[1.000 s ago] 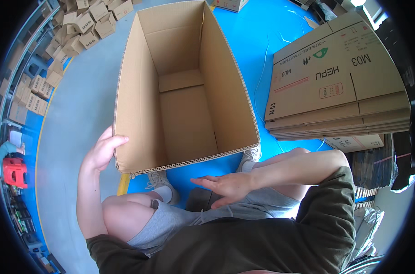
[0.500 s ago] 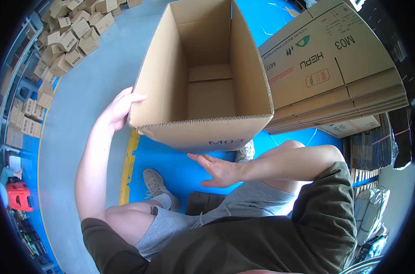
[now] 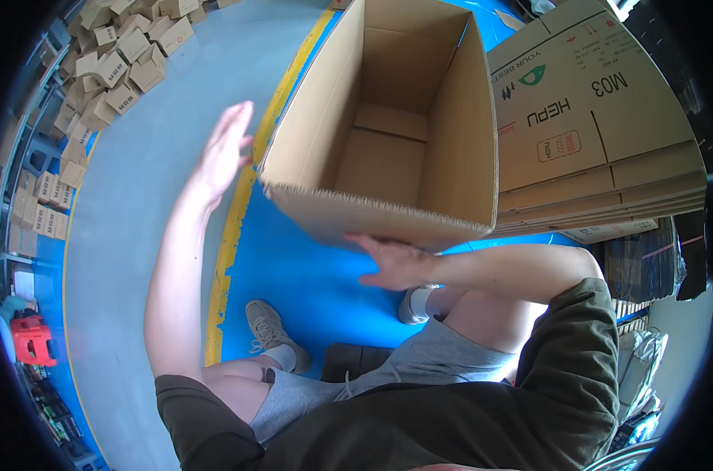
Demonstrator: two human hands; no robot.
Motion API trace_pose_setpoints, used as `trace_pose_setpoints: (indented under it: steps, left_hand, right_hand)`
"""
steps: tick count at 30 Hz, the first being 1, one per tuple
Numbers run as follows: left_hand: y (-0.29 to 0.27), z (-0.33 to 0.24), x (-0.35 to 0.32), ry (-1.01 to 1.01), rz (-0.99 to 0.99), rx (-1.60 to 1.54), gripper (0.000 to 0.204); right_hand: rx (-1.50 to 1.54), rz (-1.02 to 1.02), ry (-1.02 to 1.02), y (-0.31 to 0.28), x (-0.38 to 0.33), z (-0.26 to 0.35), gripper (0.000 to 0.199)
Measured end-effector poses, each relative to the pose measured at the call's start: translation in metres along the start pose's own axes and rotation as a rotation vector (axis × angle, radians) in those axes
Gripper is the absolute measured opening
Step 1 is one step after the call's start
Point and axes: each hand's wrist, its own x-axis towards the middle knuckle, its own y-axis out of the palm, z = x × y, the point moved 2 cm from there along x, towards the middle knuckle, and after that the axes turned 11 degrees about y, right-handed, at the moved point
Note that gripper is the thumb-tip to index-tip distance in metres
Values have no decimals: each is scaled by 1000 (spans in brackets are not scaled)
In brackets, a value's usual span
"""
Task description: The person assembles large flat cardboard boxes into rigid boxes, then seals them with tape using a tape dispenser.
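A large open-topped cardboard box point(image 3: 309, 206) stands tilted in front of me, its hollow inside facing up. My left hand point(image 3: 224, 157) is raised off its left side, fingers stretched out and holding nothing. Against the lower part of the near wall is my right hand point(image 3: 395, 261), its fingers spread and the thumb apart. Whether its fingertips press on the cardboard or just lie by it, I cannot tell. The underside of the box is hidden.
To the right, a stack of flattened cardboard boxes point(image 3: 584, 118) stands close to the open box. Many small cartons point(image 3: 125, 67) are heaped at the far left. A yellow line point(image 3: 229, 267) edges the blue floor point(image 3: 293, 271). A red case point(image 3: 33, 341) sits at the left rim.
The box has shifted to the right and turned a little. My left hand has let go of its rim and lifted away. My right hand has moved up to its near wall.
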Motion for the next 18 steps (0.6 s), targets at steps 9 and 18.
trace_pose_setpoints:
  steps: [9,18]
  left_hand:
    - [-63,3,-46,143,-15,120,38]
    - [-47,61,-116,-61,341,121,27]
  right_hand:
    - [760,-855,490,-234,151,-81,87]
    - [483,-811,532,-257,58,-208,79]
